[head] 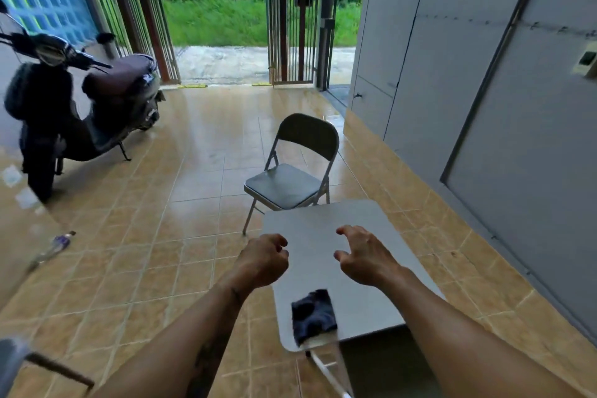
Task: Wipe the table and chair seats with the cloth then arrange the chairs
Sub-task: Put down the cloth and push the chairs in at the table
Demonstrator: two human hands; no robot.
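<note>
Apparently we stand between wiping and arranging.
Our left hand [266, 257] and right hand [361, 255] hover empty, fingers curled, above the pale grey table [310, 223]; dark blue cloth [312, 313] set down, grey folding chair [287, 184] unarranged.

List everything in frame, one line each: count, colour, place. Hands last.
table: 1, light grey, lower centre, near the right wall
cloth: 1, dark blue, on the table's near edge, partly overhanging
folding chair: 1, grey, unfolded, just beyond the table's far end
scooter: 1, black with brown seat, parked at left
plastic bottle: 1, clear with purple label, lying on the floor at left
gate: 1, metal bars, standing open at the back
floor: tan tiles, glossy
wall panels: grey, right side
blurred grey object: 1, bottom left corner, cannot identify
left hand: 1, over the table's left edge, fingers curled, grip empty
right hand: 1, above the tabletop, fingers spread, grip empty
</note>
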